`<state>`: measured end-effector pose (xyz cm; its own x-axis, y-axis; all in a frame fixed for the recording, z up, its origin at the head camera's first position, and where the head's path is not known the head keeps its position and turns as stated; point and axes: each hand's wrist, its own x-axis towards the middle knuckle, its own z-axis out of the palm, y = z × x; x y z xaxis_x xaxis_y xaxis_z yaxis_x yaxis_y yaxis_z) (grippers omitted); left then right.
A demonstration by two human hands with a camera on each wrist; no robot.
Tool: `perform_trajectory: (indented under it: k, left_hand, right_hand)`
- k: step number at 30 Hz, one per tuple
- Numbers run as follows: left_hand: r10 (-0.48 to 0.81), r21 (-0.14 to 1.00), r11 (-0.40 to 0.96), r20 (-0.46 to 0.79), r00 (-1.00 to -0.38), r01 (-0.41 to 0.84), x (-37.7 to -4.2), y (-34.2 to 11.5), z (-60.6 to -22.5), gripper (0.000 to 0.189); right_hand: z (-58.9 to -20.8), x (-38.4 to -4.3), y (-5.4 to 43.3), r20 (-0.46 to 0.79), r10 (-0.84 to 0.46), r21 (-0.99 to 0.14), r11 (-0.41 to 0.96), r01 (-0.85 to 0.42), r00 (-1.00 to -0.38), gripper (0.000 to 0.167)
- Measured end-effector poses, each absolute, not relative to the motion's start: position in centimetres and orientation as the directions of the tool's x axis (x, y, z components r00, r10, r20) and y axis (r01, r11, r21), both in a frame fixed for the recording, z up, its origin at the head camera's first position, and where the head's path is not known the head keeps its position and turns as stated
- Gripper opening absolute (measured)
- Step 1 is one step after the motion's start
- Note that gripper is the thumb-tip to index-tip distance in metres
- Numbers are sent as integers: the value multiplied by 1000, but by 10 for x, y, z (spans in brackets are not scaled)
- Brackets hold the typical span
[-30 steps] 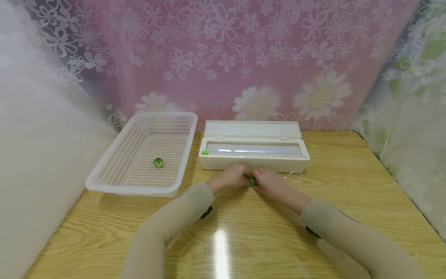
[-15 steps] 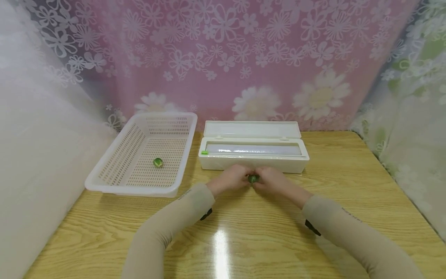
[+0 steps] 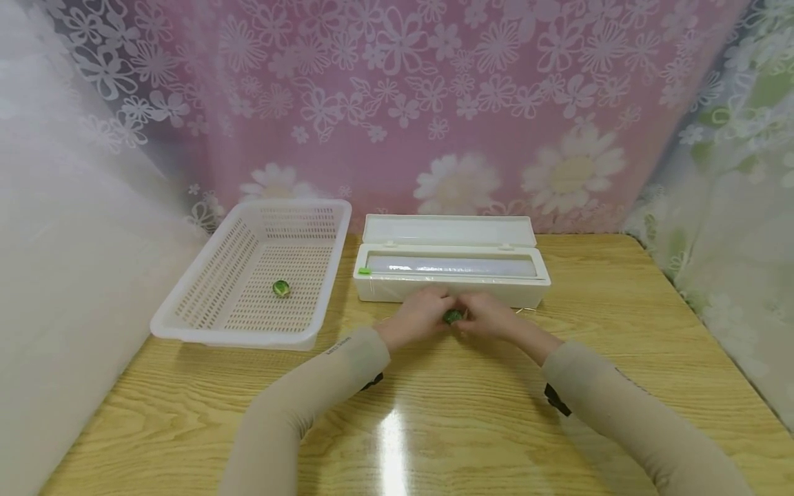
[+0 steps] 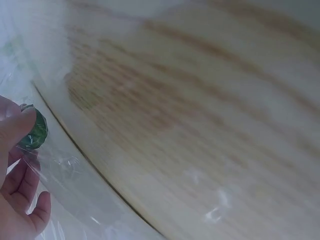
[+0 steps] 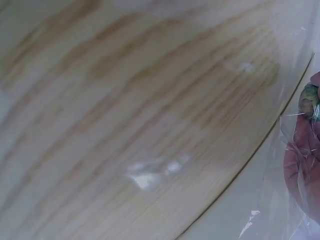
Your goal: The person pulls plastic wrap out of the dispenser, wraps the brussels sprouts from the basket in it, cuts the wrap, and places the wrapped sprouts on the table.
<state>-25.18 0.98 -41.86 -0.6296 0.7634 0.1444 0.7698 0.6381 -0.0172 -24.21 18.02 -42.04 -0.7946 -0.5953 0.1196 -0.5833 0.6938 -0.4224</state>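
Observation:
A green Brussels sprout (image 3: 453, 316), partly hidden by fingers, is between my two hands close to the front of the white cling film dispenser (image 3: 451, 289). My left hand (image 3: 422, 315) pinches it, the thumb lying over the sprout in the left wrist view. From the other side my right hand (image 3: 489, 315) holds it with curled fingers. Clear cling film (image 4: 65, 167) stretches around the sprout and the hands in both wrist views. In the right wrist view, wrinkled film covers part of the right hand (image 5: 305, 160).
At the left stands a white perforated basket (image 3: 248, 336) with another Brussels sprout (image 3: 281, 288) inside. The dispenser's lid (image 3: 449, 229) is raised, showing the film roll (image 3: 451, 266) and a green slider (image 3: 364, 271). A floral curtain hangs behind the wooden table (image 3: 471, 427).
Both hands have shifted slightly forward, nearer the dispenser, with the sprout still between them. The sprout has turned a little in the fingers. Basket and dispenser stay in place.

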Motion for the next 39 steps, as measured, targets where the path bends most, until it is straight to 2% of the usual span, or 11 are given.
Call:
perform_trajectory:
  k: [6, 10, 15, 20, 24, 30, 39]
  left_hand:
    - [762, -15, 640, 139, -632, 769, -252, 11, -416, 35]
    - [748, -14, 657, 135, -649, 754, -254, 11, -417, 35]
    - [728, -14, 680, 135, -672, 733, -257, 11, -419, 26]
    - [728, -9, 677, 149, -669, 736, -258, 11, -420, 24]
    - [737, 58, 663, 123, -664, 746, -256, 12, -420, 19]
    - [752, 116, 632, 147, -643, 766, -257, 12, -417, 13]
    - [703, 166, 686, 104, -704, 709, -259, 11, -418, 6]
  right_hand:
    - [-420, -241, 180, 118, -590, -403, 706, -582, -799, 24]
    - [-420, -238, 179, 194, -609, -231, 734, -639, -769, 29]
    - [-421, -234, 177, 361, -660, 24, 713, -701, -659, 26]
    - [-427, -235, 176, 439, -690, 98, 673, -733, -575, 26]
    - [-431, -235, 173, 428, -696, 85, 666, -741, -576, 26]
    - [-427, -235, 171, 402, -662, 12, 694, -720, -632, 17]
    - [-425, -238, 174, 322, -632, -121, 711, -693, -704, 10]
